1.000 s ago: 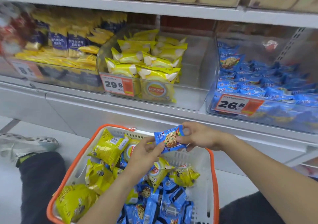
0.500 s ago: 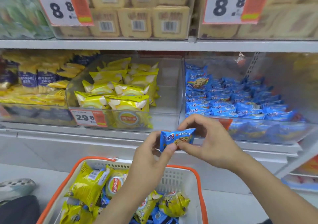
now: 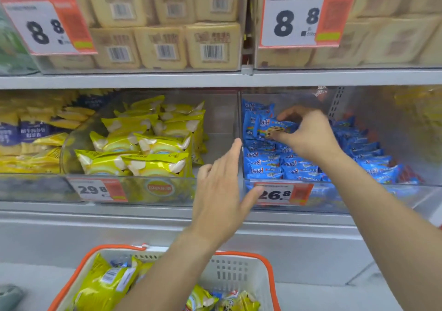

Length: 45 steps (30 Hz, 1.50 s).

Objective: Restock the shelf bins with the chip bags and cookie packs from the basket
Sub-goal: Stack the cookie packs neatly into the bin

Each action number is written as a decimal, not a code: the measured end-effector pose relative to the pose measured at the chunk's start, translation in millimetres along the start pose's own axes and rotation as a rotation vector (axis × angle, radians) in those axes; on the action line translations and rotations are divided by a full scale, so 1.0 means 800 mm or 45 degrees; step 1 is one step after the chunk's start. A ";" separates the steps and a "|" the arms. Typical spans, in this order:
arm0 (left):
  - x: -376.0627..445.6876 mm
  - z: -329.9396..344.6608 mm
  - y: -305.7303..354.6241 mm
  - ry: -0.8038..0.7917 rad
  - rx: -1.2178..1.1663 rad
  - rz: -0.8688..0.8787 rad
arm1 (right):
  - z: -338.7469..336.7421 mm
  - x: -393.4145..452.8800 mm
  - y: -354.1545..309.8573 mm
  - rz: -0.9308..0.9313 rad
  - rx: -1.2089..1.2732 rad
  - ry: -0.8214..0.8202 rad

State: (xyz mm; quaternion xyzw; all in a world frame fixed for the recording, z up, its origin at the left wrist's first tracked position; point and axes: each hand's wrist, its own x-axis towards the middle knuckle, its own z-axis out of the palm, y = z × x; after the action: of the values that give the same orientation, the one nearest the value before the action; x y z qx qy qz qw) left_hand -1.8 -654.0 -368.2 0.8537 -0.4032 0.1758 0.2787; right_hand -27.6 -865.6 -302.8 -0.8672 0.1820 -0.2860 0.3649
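Right hand [image 3: 308,133] now deep inside the right bin [image 3: 358,191], fingers and thumb pinching a blue cookie pack [image 3: 277,127] at its right end. Pack held level, resting against the stacked blue packs [image 3: 270,165] at the bin's left rear corner. Half a second ago: same pack held in front of the shelf edge, pinched by both hands together, above the basket. One second ago: lower yet, just over the basket rim.

Left hand [image 3: 220,191] off the pack now, holding nothing. Fingers straight and spread, palm turned away, raised before the divider between the two bins, thumb across the 26.8 price tag [image 3: 284,194]. Earlier clamped on the pack's left end.

Left bin [image 3: 134,186] unchanged: yellow chip bags [image 3: 143,148] piled toward its left and middle, 29.8 tag [image 3: 95,189] on the front.

Basket [image 3: 239,270] lower in view than before, only its far end showing at the bottom edge; white mesh wall, orange rim. Inside: yellow chip bags [image 3: 107,284] and a few blue packs, partly hidden by the left forearm.

View tilted upward since a second ago: upper shelf of beige packets [image 3: 165,45] with two 8.8 tags [image 3: 294,16] now filling the top.
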 end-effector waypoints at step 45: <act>-0.010 0.019 0.000 0.106 0.114 -0.051 | 0.060 0.036 0.028 0.077 -0.524 -0.025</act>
State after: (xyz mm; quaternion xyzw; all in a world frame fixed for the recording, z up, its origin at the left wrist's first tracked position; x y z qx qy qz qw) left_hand -5.2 -658.6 -384.2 0.8651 -0.3660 0.2233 0.2602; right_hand 22.2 -870.5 -336.1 -0.9203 0.2589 -0.2231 0.1901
